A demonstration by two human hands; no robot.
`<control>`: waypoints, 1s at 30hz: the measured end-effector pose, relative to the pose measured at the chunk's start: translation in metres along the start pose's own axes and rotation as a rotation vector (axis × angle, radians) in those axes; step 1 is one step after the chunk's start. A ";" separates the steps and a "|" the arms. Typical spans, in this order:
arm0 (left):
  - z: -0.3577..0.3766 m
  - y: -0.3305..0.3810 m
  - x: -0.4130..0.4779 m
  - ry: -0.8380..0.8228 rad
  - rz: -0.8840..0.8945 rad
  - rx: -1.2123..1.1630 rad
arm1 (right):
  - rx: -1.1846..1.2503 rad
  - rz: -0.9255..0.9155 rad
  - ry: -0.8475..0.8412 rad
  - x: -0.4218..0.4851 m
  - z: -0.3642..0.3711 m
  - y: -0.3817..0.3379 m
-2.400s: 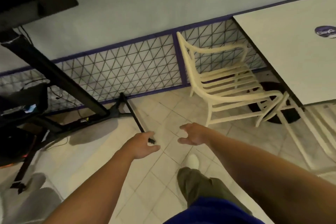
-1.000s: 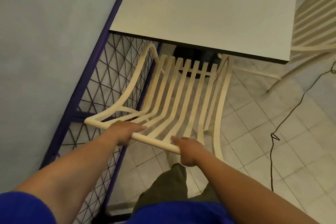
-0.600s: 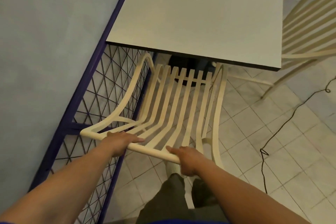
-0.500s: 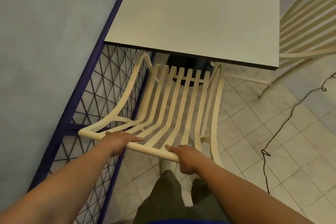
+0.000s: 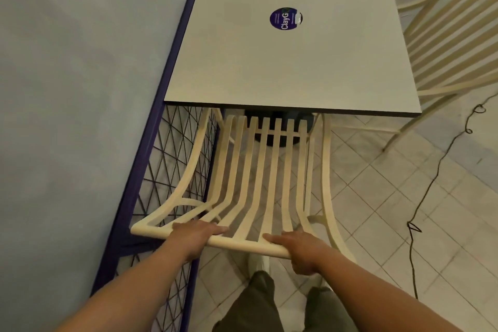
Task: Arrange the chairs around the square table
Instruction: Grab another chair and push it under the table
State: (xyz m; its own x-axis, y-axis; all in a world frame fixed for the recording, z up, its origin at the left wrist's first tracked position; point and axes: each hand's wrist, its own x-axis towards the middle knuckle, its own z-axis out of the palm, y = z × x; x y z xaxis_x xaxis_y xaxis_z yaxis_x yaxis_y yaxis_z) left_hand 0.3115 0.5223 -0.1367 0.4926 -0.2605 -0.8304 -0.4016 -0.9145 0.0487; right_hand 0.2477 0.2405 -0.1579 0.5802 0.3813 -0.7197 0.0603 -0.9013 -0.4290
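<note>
Both hands grip the top rail of a cream slatted chair (image 5: 258, 178); the left hand (image 5: 196, 234) lies over the rail's left part with fingers curled on it, and the right hand (image 5: 299, 248) wraps the rail's right end, fingers closed around it. The chair's front edge sits under the near edge of the square table (image 5: 291, 62); a round purple sticker (image 5: 283, 19) lies on the tabletop. A 2nd chair (image 5: 452, 43) stands at the table's right side; a purple-framed wire fence (image 5: 172, 170) runs just beside the held chair's left arm; a thin black cable (image 5: 428, 186) trails over the tiled floor (image 5: 377, 197) on the right.
</note>
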 end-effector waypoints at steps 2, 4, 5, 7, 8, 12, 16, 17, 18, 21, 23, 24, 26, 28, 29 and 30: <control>-0.003 -0.002 0.001 0.009 0.015 -0.022 | -0.010 0.012 -0.002 0.000 -0.004 0.000; -0.006 -0.007 0.002 0.014 0.034 -0.050 | -0.001 0.020 0.010 0.000 -0.006 0.002; -0.006 -0.010 0.002 0.014 0.043 -0.056 | 0.001 0.022 0.011 0.000 -0.006 0.003; -0.006 -0.017 0.001 0.008 0.050 -0.061 | 0.000 0.019 0.001 0.000 -0.007 0.004; -0.006 -0.019 0.000 0.008 0.051 -0.062 | 0.000 0.015 -0.006 0.001 -0.008 0.005; -0.007 -0.017 0.000 0.008 0.049 -0.037 | -0.008 0.004 -0.022 0.001 -0.010 0.007; -0.010 -0.017 0.007 0.029 0.028 -0.047 | -0.019 0.001 -0.015 0.005 -0.017 0.012; -0.012 -0.017 0.007 0.037 0.025 -0.045 | -0.017 0.001 -0.012 0.006 -0.019 0.013; -0.013 -0.017 0.008 0.034 0.025 -0.036 | -0.015 -0.002 -0.008 0.008 -0.021 0.013; -0.014 -0.018 0.008 0.019 0.024 -0.027 | -0.011 -0.007 -0.008 0.007 -0.021 0.010; -0.012 -0.019 0.008 0.016 0.027 -0.028 | -0.019 -0.013 -0.006 0.007 -0.020 0.009; -0.011 -0.021 0.008 0.016 0.025 -0.032 | -0.018 -0.014 0.000 0.007 -0.019 0.009; -0.010 -0.022 0.008 0.010 0.024 -0.032 | -0.009 -0.015 0.008 0.008 -0.017 0.008; -0.011 -0.023 0.007 0.009 0.025 -0.031 | -0.008 -0.018 0.011 0.008 -0.016 0.006; -0.012 -0.023 0.006 0.013 0.029 -0.031 | -0.010 -0.018 0.008 0.008 -0.016 0.006; -0.012 -0.024 0.006 0.014 0.030 -0.032 | -0.010 -0.016 0.005 0.008 -0.016 0.006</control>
State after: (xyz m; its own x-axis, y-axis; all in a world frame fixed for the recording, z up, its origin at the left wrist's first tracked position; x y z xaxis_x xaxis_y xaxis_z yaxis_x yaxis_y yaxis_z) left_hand 0.3329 0.5389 -0.1360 0.4917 -0.2924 -0.8202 -0.3917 -0.9155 0.0916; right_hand 0.2660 0.2348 -0.1579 0.5830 0.3944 -0.7103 0.0778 -0.8973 -0.4344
